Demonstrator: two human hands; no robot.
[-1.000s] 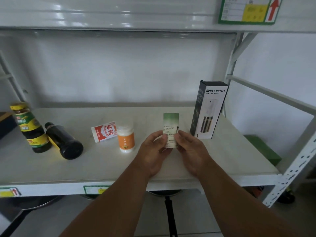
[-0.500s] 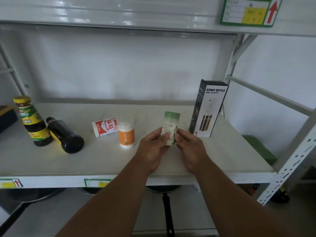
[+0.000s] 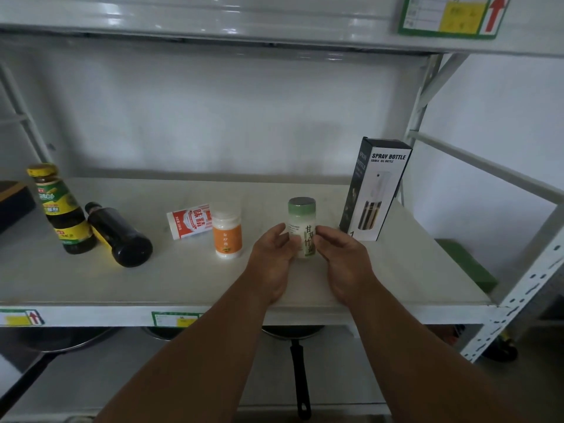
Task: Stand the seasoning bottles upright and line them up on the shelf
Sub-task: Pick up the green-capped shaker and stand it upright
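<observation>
Shelf point(image 3: 91, 285): white metal rack board, holding every bottle.
Grip: left hand point(image 3: 271, 257) and right hand point(image 3: 341, 254) flank the green-capped seasoning bottle point(image 3: 302, 227), fingertips curled on its label, both grasping it.
Bottle axis: vertical, base at the shelf.
Further left: orange-label jar point(image 3: 227, 236) upright; red-and-white seasoning bottle point(image 3: 189, 221) and dark sauce bottle point(image 3: 122, 236) lie flat, nearer the left hand.
</observation>
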